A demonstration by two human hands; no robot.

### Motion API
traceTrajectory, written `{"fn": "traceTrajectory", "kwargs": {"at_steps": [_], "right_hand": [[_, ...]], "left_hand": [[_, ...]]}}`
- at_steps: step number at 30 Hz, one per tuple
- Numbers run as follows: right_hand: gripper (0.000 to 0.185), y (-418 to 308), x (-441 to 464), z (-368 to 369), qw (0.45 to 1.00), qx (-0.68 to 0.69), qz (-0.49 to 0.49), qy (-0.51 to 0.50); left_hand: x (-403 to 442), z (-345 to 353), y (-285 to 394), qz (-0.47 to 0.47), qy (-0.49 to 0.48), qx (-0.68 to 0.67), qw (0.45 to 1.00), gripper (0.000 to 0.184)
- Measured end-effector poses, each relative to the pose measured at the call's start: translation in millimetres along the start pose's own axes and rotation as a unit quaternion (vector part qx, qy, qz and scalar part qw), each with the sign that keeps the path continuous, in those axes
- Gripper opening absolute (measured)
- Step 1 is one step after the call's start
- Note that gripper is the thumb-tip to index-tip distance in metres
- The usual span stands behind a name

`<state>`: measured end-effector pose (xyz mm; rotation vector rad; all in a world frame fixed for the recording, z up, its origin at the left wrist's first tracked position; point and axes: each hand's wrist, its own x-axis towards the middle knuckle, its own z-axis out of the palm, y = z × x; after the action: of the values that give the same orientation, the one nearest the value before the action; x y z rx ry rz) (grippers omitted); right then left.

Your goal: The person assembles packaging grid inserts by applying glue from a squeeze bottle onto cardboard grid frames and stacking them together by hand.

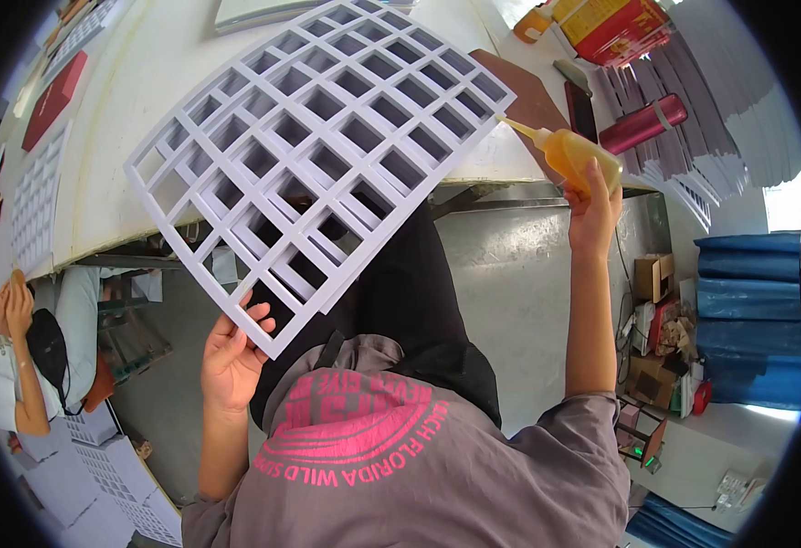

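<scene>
Head view: left hand [234, 362] curls, pinching the near corner of white grid divider [326, 132], overhanging worktable [99, 196]; right hand [594, 215] wraps amber squeeze bottle [579, 157], nozzle by divider's right corner, contact unclear. Looks like dispensing; calls for steady aim.

Pink lettering [350, 470] on the near grey shirt [510, 489] reads "FLORIDA WILD"; the other words there are only partly legible.
</scene>
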<state>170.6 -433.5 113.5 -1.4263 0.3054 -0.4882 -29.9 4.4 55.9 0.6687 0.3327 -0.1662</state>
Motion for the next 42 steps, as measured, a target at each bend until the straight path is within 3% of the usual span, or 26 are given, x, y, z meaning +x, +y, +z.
{"fn": "traceTrajectory", "kwargs": {"at_steps": [5, 13, 18, 27, 30, 32, 33, 37, 39, 40, 42], "right_hand": [[0.045, 1.4, -5.4, -3.0, 1.0, 0.002, 0.012, -0.026], [0.039, -10.2, -100.7, 10.1, 0.989, 0.006, 0.098, -0.109], [0.053, -15.1, -155.1, 25.0, 0.973, 0.02, 0.162, -0.165], [0.073, -10.1, -221.0, 38.7, 0.931, -0.059, 0.172, -0.317], [0.074, -14.9, -229.0, 54.2, 0.907, -0.059, 0.185, -0.374], [0.076, -18.3, -222.5, 57.6, 0.882, 0.029, 0.296, -0.366], [0.077, -21.5, -218.5, 60.1, 0.863, 0.071, 0.348, -0.359], [0.083, -44.5, -181.0, 73.9, 0.913, 0.11, 0.225, -0.322], [0.077, -57.3, -160.5, 92.5, 0.925, 0.126, 0.171, -0.315], [0.064, -56.7, -149.3, 103.4, 0.928, 0.138, 0.14, -0.318], [0.058, -54.9, -120.4, 133.7, 0.906, 0.115, 0.12, -0.391]], "left_hand": [[-0.3, -2.6, -0.4, -0.005, -0.008, -0.022, 1.0, 0.051], [2.8, -6.7, 0.2, -0.007, -0.03, -0.024, 0.999, 0.051], [2.2, -8.9, 0.4, -0.005, -0.033, -0.008, 0.999, 0.051], [1.7, -4.9, -1.5, -0.015, -0.013, 0.015, 1.0, 0.049], [2.4, -1.2, -0.3, -0.001, -0.028, -0.002, 1.0, 0.06], [4.7, 2.7, 1.2, -0.007, -0.034, -0.023, 0.999, 0.066], [6.4, -2.4, 2.7, 0.012, -0.083, -0.032, 0.996, 0.065], [15.7, -34.1, 11.0, 0.062, -0.266, -0.104, 0.956, 0.067], [21.9, -47.6, 28.8, 0.056, -0.307, -0.085, 0.946, 0.065], [25.9, -56.1, 35.3, 0.047, -0.28, -0.079, 0.956, 0.063], [33.8, -73.2, 42.0, 0.026, -0.224, -0.071, 0.972, 0.06]]}}
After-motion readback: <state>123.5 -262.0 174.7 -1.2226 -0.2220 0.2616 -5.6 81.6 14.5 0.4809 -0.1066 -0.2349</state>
